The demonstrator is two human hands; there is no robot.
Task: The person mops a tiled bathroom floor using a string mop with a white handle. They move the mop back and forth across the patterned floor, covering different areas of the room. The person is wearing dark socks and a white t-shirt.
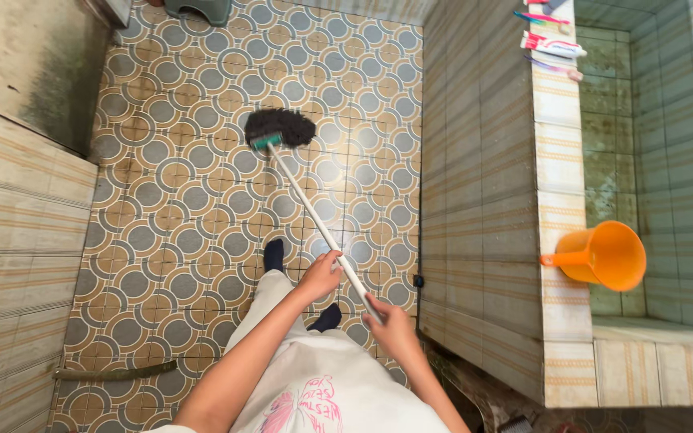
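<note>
View from above of a person standing on a patterned tile floor (pixel 178 200) in a small bathroom, working a long-handled brush. The left hand (pixel 320 275) is wrapped around the white handle (pixel 314 216) part-way up; the right hand (pixel 393 325) is clenched on the handle's near end, toward 5 o'clock of the left. The handle slants away to the dark, bushy brush head (pixel 280 128), which rests on the floor at about 11 o'clock from the hands, well apart from the person's dark-socked feet (pixel 273 255).

The brush looks light, with a stiff, smooth, thin handle that could slip if wet; the bristles look soft and springy. A two-handed hold with the hands spaced apart, as here, seems the sound way to grip it.

At 3 o'clock a tiled water basin (pixel 559 160) carries an orange scoop (pixel 603 255) on its ledge, with toothbrushes and tubes (pixel 551 44) at 1 o'clock.
</note>
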